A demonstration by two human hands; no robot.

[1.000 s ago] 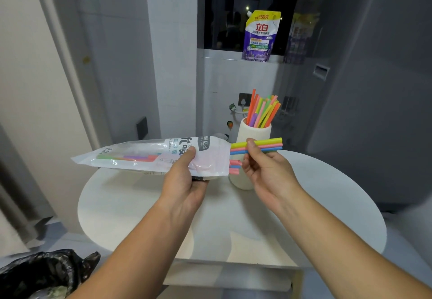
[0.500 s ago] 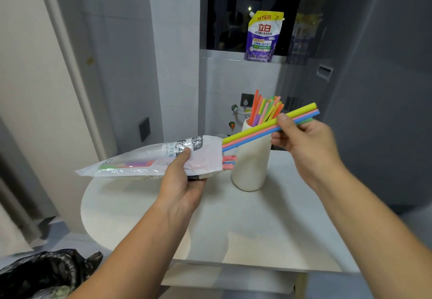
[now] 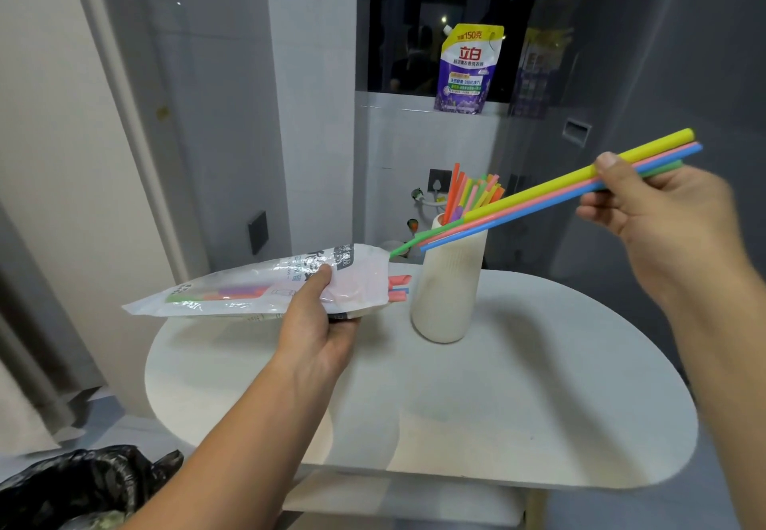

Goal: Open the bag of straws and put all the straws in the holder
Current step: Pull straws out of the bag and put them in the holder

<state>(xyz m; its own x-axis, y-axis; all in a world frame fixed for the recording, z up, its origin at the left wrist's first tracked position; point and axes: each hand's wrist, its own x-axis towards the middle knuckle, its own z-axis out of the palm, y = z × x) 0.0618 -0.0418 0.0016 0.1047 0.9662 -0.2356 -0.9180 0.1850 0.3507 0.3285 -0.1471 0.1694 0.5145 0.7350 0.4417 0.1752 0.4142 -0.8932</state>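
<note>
Head view, one entry per item. My left hand [image 3: 315,322]: fingers under and thumb on top of the straw bag [image 3: 248,285], gripping it near its open end, held level above the table [image 3: 497,405], much as half a second ago. Straws left in the bag [image 3: 400,283]: pink and blue ends poke out of the mouth, more colours show through the plastic. My right hand [image 3: 655,214]: pinching a bundle of four straws [image 3: 539,193], yellow, pink, blue and green, now farther right and higher than before. Bundle: half a second ago its lower ends sat in the bag's mouth; now they are drawn out, the green tip just beside the mouth's upper corner, the bundle slanting across the front of the holder [image 3: 447,280]. Holder: white, upright on the table, just beside the bag's mouth, unmoved. Straws in the holder [image 3: 476,189]: standing, fanned out. Purple pouch [image 3: 466,69]: on the ledge behind. Black bin bag [image 3: 83,484]: lower left.
</note>
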